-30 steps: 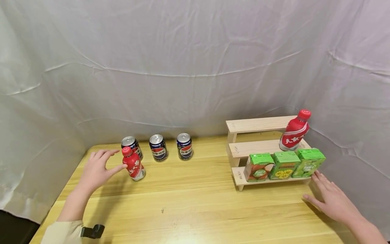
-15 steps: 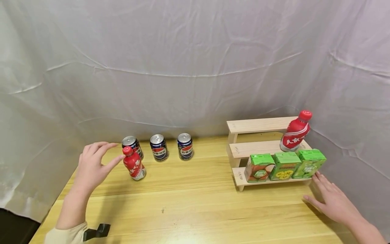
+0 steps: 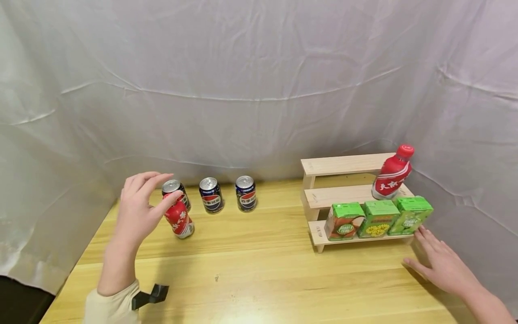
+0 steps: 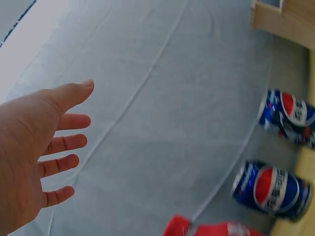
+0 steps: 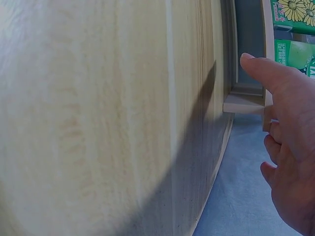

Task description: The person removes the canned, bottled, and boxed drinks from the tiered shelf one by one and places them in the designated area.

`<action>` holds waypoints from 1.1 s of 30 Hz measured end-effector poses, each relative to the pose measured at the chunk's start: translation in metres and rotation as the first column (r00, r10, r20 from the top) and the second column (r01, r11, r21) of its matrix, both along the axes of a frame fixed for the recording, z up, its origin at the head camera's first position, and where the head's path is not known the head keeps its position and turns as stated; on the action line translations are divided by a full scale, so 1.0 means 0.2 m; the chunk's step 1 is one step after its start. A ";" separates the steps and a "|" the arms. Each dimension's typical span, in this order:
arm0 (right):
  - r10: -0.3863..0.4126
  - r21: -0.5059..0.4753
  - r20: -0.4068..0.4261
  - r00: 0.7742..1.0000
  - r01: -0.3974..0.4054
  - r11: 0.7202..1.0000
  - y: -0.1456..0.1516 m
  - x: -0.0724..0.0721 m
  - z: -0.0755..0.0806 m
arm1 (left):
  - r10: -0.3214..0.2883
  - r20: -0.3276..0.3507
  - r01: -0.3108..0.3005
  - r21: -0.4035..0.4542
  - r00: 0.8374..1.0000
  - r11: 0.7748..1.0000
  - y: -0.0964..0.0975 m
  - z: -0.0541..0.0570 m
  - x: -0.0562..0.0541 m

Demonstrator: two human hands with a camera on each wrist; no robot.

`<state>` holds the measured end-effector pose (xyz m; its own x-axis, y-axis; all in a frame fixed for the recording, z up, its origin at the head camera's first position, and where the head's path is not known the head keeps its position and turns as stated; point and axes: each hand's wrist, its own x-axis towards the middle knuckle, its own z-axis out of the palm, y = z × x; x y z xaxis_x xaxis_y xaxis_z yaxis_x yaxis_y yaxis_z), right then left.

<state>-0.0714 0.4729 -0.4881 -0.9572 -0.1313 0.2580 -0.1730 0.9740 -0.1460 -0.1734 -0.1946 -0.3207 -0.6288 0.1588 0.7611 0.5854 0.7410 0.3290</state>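
My left hand (image 3: 139,211) hovers with thumb and fingers spread, its thumb covering part of the cap of a red drink bottle (image 3: 180,222) in the head view. In the left wrist view the hand (image 4: 24,157) holds nothing, and the bottle (image 4: 211,230) shows apart from it at the bottom edge. My right hand (image 3: 443,265) lies at the right front end of a stepped wooden shelf (image 3: 336,196), fingertips by its lowest tier. The right wrist view shows that thumb extended and the other fingers partly hidden by the shelf edge; whether they press on it I cannot tell.
Three cola cans (image 3: 211,198) stand in a row behind the bottle, the leftmost partly hidden. On the shelf's lowest tier sit three green drink cartons (image 3: 378,220). A second red bottle (image 3: 390,180) stands on the middle tier's right end. A grey cloth (image 3: 259,90) encloses the table (image 3: 259,270).
My left hand first drew back a little from the red bottle, then rose and moved right, over its cap. The bottle and my right hand stay in place.
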 end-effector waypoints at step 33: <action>0.000 0.003 -0.005 1.000 0.000 1.000 0.00 0.00 0.00 | -0.271 -0.135 0.249 -0.160 0.953 0.955 0.61 0.24 -0.23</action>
<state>-0.0717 0.4733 -0.4879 -0.9558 -0.1323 0.2626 -0.1740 0.9743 -0.1427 -0.2195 -0.0724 -0.2722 -0.4283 0.4129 0.8038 0.7992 0.5883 0.1236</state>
